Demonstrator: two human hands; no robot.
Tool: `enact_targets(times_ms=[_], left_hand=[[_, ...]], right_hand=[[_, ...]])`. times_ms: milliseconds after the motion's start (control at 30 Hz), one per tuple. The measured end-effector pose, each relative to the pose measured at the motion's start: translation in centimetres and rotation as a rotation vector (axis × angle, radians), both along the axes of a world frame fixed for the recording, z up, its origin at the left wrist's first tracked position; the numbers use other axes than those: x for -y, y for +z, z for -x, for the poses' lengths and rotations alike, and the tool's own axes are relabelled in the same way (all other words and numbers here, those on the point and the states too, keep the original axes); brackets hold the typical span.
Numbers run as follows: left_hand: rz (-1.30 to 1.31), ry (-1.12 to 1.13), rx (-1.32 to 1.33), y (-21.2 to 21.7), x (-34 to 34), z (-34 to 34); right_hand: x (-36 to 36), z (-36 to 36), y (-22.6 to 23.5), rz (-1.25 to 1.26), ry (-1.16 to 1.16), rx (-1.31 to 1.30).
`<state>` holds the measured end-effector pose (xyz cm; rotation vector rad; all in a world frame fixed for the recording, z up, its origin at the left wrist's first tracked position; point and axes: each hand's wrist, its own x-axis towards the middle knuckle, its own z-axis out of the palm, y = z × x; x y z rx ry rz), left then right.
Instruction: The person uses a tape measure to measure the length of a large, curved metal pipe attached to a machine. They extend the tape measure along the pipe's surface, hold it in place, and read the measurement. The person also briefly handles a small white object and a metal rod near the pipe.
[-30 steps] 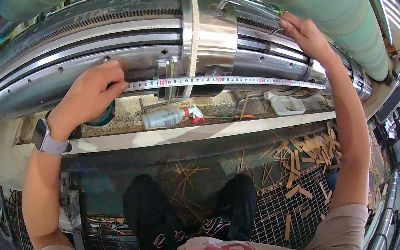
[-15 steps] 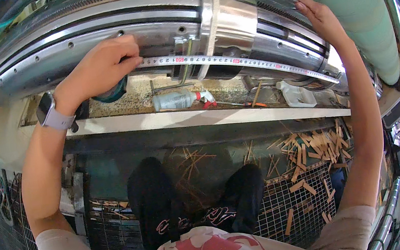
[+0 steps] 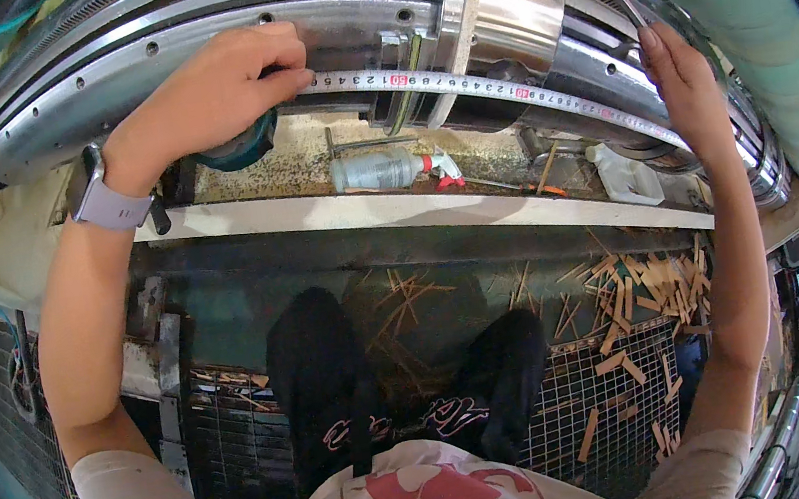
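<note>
Left hand pinches tape measure end against steel machine drum; right hand presses tape's far stretch onto drum.

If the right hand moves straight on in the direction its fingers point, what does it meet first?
The right hand points up and away, fingertips already on the tape measure. Straight on, it would likely press into the metal roller right behind the tape; depth is unclear.
</note>
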<state>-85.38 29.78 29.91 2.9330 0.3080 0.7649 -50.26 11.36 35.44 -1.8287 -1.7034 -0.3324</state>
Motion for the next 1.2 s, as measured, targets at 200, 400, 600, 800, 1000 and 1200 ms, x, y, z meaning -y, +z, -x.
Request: enact_targets(times_ms=[200,400,600,800,1000,1200], left_hand=[[-0.003,0.009,-0.028,0.3,0.0,0.2],[0.026,0.004,-0.031,0.4,0.0,0.0],[0.041,0.024,-0.055,0.7,0.1,0.1],[0.054,0.033,-0.067,0.8,0.2,0.3],[0.042,0.029,-0.073,0.9,0.2,0.1],[0.053,0.021,-0.072,0.8,0.1,0.2]], right_hand=[[1.5,5.1,-0.8,0.145,0.064,-0.635],[1.8,7.2,-1.8,0.121,0.171,-0.978],[1.5,9.1,-2.8,0.075,0.324,-1.164],[0.8,11.4,-3.6,0.038,0.440,-1.305],[0.5,12.0,-3.9,0.009,0.511,-1.332],[0.2,12.6,-4.0,0.005,0.520,-1.339]])
